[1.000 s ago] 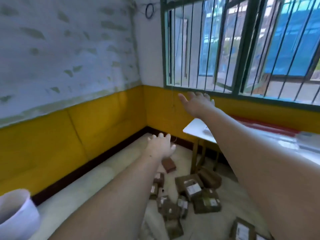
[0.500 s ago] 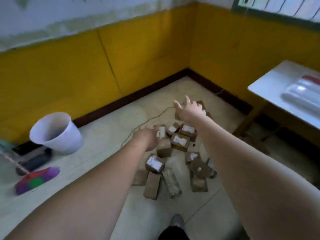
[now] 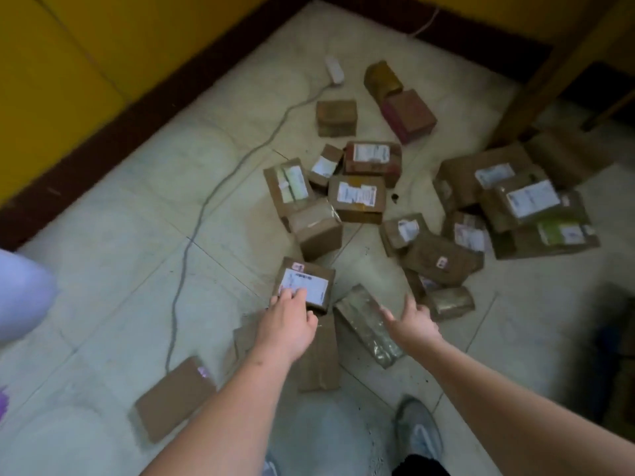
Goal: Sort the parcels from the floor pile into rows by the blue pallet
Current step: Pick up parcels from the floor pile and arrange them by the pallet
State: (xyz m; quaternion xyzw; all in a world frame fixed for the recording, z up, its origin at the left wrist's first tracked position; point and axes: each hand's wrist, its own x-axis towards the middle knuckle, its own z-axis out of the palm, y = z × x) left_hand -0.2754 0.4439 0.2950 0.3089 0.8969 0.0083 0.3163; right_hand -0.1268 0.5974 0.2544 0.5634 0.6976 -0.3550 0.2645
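Both hands have dropped from mid-air to the parcel pile (image 3: 378,207) as the view tipped down to the floor. Left hand (image 3: 287,322) now rests on the near edge of a labelled box (image 3: 305,285), fingertips on its white label, thumb curling at the side; whether it has a real grip cannot be told. Right hand (image 3: 414,324) hovers with fingers spread, holding nothing, just right of that box, over a taped packet (image 3: 367,326). Left of the box, a cable (image 3: 206,201) runs across the floor; a dragged parcel could likely snag it. A one-handed lift by the edge may let the box tip and knock its neighbours. No blue pallet is in view.
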